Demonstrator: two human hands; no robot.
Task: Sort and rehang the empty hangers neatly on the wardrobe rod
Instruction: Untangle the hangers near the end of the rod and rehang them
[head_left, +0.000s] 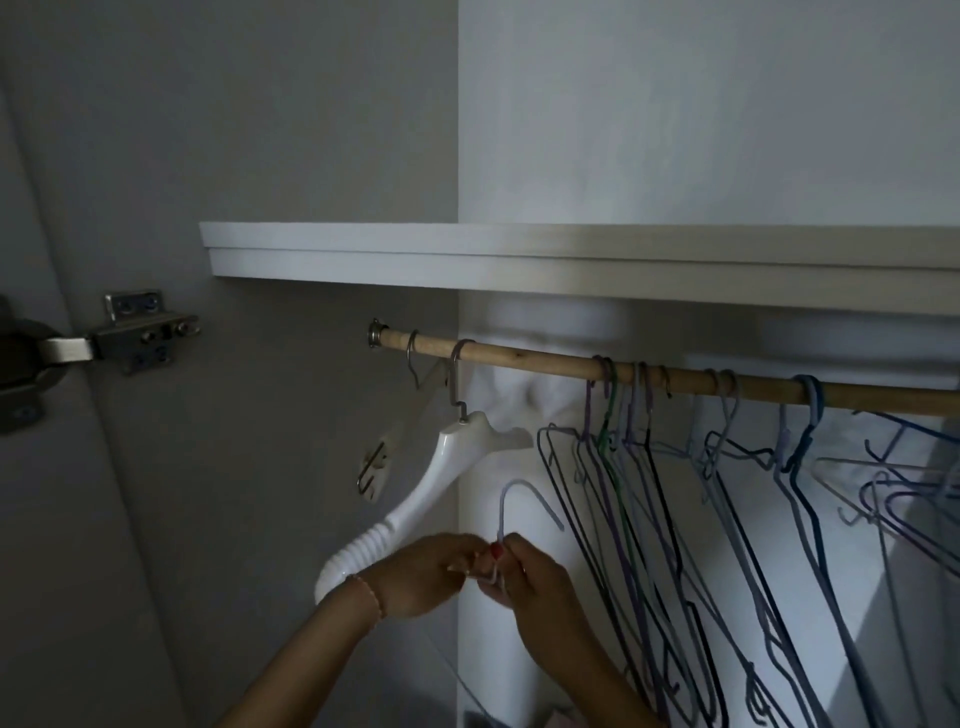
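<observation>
Pinching hanger (506, 512), body hidden by hands (423, 574)

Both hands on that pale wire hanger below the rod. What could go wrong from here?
1. The pale wire hanger is free of the wooden rod, held only by the left hand and right hand near its neck; a loose grip could drop it.
2. The wire hangers alongside are crowded and overlapping, so its hook may snag them.
3. The white plastic hanger hangs tilted close by and might get knocked.
</observation>
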